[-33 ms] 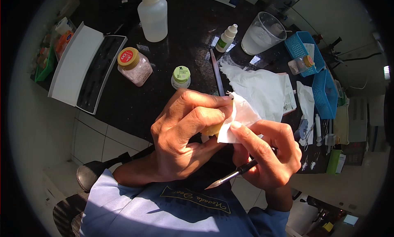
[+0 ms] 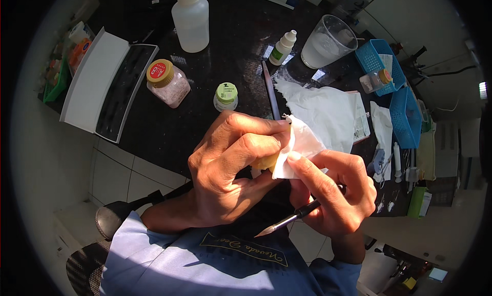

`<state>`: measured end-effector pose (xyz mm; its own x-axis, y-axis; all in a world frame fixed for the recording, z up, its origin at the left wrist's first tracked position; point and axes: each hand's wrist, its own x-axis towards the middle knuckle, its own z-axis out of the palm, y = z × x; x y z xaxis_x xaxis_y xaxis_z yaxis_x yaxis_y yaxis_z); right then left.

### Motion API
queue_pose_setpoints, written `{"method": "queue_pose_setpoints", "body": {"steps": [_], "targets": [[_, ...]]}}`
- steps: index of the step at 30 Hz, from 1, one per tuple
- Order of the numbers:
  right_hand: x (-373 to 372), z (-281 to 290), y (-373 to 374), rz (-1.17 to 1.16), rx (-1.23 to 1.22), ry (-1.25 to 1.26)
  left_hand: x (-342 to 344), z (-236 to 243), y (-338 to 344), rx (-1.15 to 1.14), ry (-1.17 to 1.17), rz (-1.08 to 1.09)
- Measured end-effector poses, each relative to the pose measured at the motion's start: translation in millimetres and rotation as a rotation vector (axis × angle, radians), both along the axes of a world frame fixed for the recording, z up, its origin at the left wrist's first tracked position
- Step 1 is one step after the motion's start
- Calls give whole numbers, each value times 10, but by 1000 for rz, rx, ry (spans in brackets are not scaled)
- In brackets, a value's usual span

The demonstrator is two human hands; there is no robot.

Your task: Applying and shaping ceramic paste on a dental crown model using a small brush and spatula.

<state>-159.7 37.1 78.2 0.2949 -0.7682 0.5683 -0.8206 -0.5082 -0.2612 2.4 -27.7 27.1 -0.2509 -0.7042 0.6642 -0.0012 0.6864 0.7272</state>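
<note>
My left hand (image 2: 233,170) is closed round a small yellowish piece (image 2: 265,162), mostly covered by my fingers, so its kind does not show. A folded white tissue (image 2: 299,147) is pressed against that piece. My right hand (image 2: 335,193) pinches the tissue between thumb and fingers. The same hand also keeps a paintbrush (image 2: 288,221) tucked across it, its pointed brown bristles aimed down and left over my blue shirt. Behind my fingers a dark slender stick-like tool (image 2: 270,88) lies on the black table.
Beyond my hands stand a green-lidded jar (image 2: 226,97), a gold-lidded jar of pink powder (image 2: 168,83), a white bottle (image 2: 191,22), a dropper bottle (image 2: 283,48) and a cup of cloudy liquid (image 2: 328,42). Crumpled tissue (image 2: 323,111) and blue baskets (image 2: 405,116) occupy the right; an open box (image 2: 97,80), the left.
</note>
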Motion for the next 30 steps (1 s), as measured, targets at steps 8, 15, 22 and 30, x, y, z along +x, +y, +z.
{"method": "queue_pose_setpoints", "body": {"steps": [8, 15, 22, 30], "targets": [[1, 12, -2, -28, 26, -1, -11, 28, -16, 1, -23, 2], [-17, -52, -51, -61, -59, -199, -43, -7, -23, -2, -44, 5], [-48, -32, -49, 53, -26, 29, -9, 54, 23, 128, -36, -13], [-49, -20, -47, 62, -27, 28, -11, 44, 14, 114, -38, -9]]}}
